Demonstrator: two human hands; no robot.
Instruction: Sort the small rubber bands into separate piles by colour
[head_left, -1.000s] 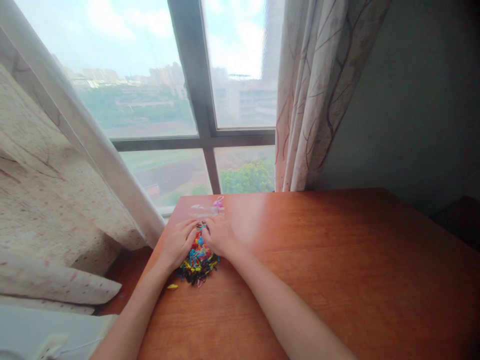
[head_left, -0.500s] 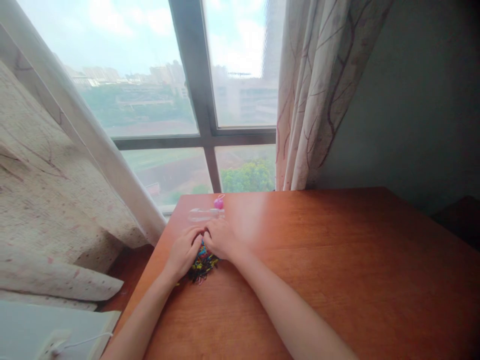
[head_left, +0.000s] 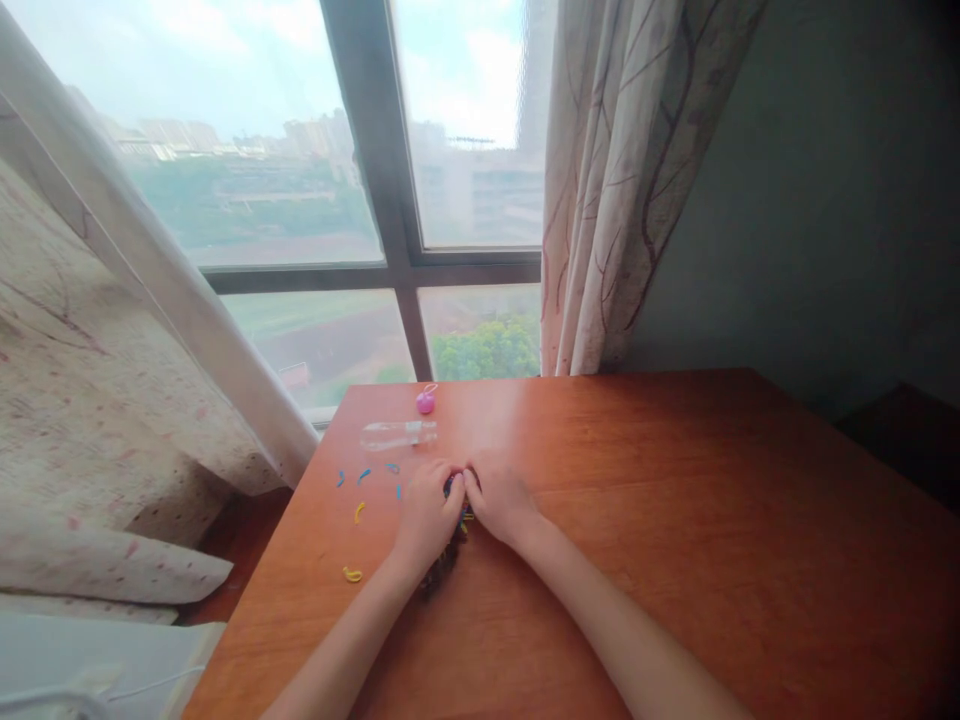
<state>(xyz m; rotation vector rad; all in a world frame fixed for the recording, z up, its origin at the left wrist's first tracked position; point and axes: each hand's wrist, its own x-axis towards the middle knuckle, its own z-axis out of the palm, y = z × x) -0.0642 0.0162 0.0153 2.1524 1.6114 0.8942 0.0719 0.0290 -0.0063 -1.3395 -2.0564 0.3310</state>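
A heap of small coloured hair ties (head_left: 448, 562), dark with some yellow and blue, lies on the table between my hands. My left hand (head_left: 433, 508) curls around the heap from the left. From the right, my right hand (head_left: 501, 502) does the same, and the thumbs nearly meet over it. Much of the heap is hidden under my fingers. Left of my left hand lie several loose ties, among them a yellow one (head_left: 352, 574) and a blue one (head_left: 364, 475).
A clear plastic bottle (head_left: 386, 436) lies on its side beyond my hands. Behind it sits a pink ball-shaped piece with a loop (head_left: 426, 402). The wooden table (head_left: 675, 520) reaches the window (head_left: 480, 210), with curtains (head_left: 607, 200) on both sides.
Both hands have moved right and a little toward me, bringing the heap along. Several blue and yellow ties now show on the table to the left.
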